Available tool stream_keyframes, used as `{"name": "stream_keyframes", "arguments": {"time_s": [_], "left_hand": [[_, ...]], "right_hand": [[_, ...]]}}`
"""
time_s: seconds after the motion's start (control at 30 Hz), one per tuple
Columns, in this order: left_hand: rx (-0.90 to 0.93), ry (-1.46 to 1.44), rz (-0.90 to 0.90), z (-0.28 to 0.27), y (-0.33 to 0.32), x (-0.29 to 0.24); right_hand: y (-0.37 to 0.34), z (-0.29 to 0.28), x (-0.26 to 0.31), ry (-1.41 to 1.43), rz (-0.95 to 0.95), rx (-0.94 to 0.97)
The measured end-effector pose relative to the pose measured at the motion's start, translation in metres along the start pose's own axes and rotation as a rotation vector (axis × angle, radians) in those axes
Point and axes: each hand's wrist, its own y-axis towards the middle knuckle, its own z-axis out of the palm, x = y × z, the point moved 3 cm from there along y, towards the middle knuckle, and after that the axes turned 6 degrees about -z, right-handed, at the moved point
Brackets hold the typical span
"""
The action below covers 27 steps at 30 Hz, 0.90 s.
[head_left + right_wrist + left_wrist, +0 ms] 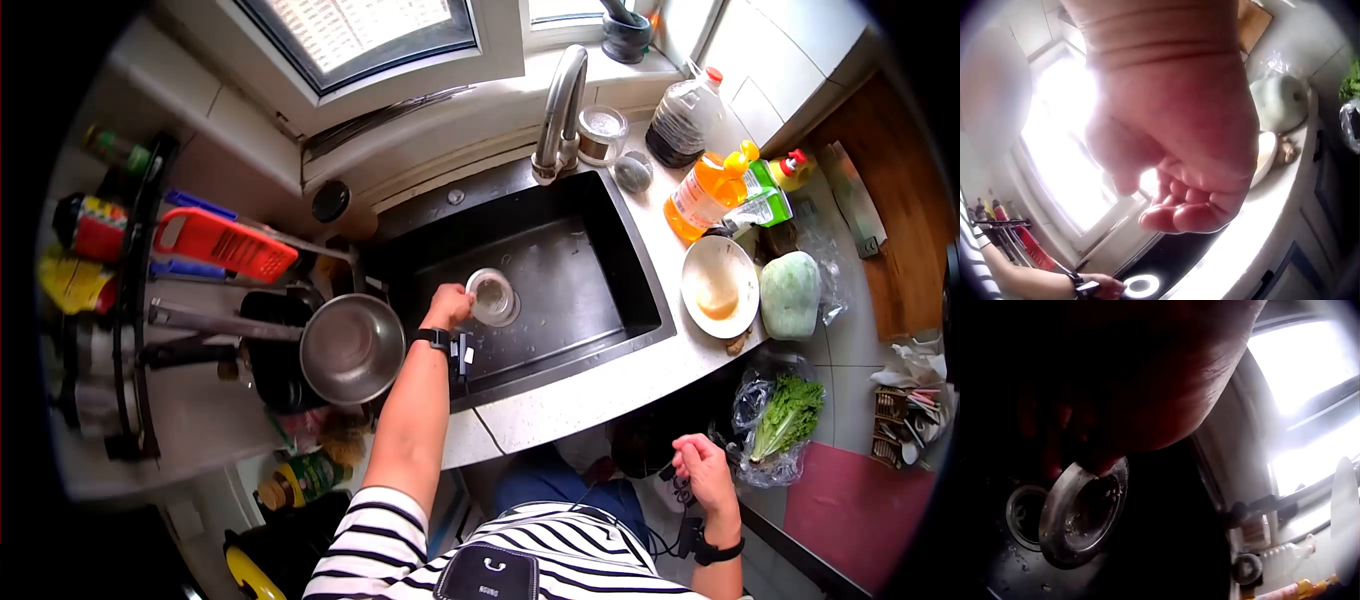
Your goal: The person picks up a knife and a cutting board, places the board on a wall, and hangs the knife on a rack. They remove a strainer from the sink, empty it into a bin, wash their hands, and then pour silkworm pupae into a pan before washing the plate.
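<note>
We see the strainer [490, 297], round with a pale rim, above the floor of the black sink [575, 265], tilted just beside the drain [1025, 517]. The fingers of the left hand [452, 303] pinch its rim, and small bits cling inside. The right hand [707, 470] is on the near right, fingers loosely curled and gripping nothing.

Around the sink, we find a saucepan [353, 348] to the left, close to the left forearm, and a red slotted board [225, 245] beyond it. The faucet [562, 110] overhangs the sink's far edge. On the worktop [600, 388] to the right stand an orange bottle [695, 200], a white bowl [735, 258] and a pale green melon [790, 295]; bagged leafy greens [788, 415] lie nearer us.

From the head, the strainer covers part of the drain. The left wrist view is so dark that we cannot make out how the thumb lies. Glare from the window [360, 30] washes out the right wrist view, where the strainer's interior is unreadable.
</note>
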Motion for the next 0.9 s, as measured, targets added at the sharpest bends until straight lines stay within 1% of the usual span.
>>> {"name": "stream_keyframes", "arguments": {"time_s": [0.03,0.07,0.1,0.17,0.23,0.27,0.3,0.37,0.43,0.47,0.53,0.57,0.6,0.63,0.67,0.7,0.77,0.83,0.9], "left_hand": [[0.059,-0.039,-0.087,0.009,0.023,0.016],[0.076,-0.025,-0.146,0.019,0.049,0.034],[0.092,-0.01,-0.205,0.026,0.061,0.042],[0.099,-0.016,-0.244,0.042,0.075,0.055],[0.137,-0.046,-0.323,0.056,0.082,0.066],[0.203,-0.06,-0.409,0.061,0.08,0.066],[0.278,-0.038,-0.426,0.069,0.092,0.077],[0.265,-0.106,-0.449,0.086,0.108,0.098],[0.181,0.106,-0.332,0.115,0.165,0.153],[0.132,0.215,-0.281,0.113,0.166,0.152],[0.004,0.303,-0.227,0.111,0.162,0.152],[0.008,0.22,-0.246,0.099,0.139,0.13],[0.011,0.138,-0.266,0.086,0.113,0.105],[0.086,-0.074,-0.333,0.069,0.078,0.074],[0.164,-0.286,-0.394,0.061,0.056,0.053],[0.181,-0.391,-0.381,0.056,0.05,0.046],[0.195,-0.595,-0.252,0.036,0.017,0.009],[0.251,-0.874,-0.113,0.019,-0.018,-0.02],[0.342,-1.065,0.004,0.008,-0.056,-0.039]], "right_hand": [[-0.002,-0.002,0.001,0.003,0.01,-0.036],[-0.004,-0.004,0.003,0.003,0.056,-0.071],[-0.005,-0.005,0.006,-0.002,0.063,-0.096],[-0.008,-0.008,0.01,-0.013,0.084,-0.143],[-0.011,-0.009,0.017,-0.017,0.054,-0.163],[-0.011,-0.009,0.022,-0.022,0.047,-0.176],[-0.01,-0.01,0.029,-0.029,0.037,-0.187],[-0.008,-0.008,0.042,-0.061,0.045,-0.188],[-0.002,-0.008,0.055,-0.096,0.032,-0.156],[0.003,-0.006,0.064,-0.125,0.047,-0.144],[0.019,0.001,0.08,-0.171,0.069,-0.102],[0.028,0.005,0.089,-0.193,0.076,-0.086],[0.039,0.01,0.099,-0.219,0.042,-0.044],[0.05,0.016,0.114,-0.285,0.042,0.007],[0.062,0.022,0.128,-0.309,0.022,0.045],[0.074,0.029,0.142,-0.331,0.002,0.083],[0.102,0.041,0.167,-0.417,-0.081,0.158],[0.138,0.057,0.186,-0.396,-0.206,0.24],[0.181,0.075,0.201,-0.376,-0.234,0.302]]}}
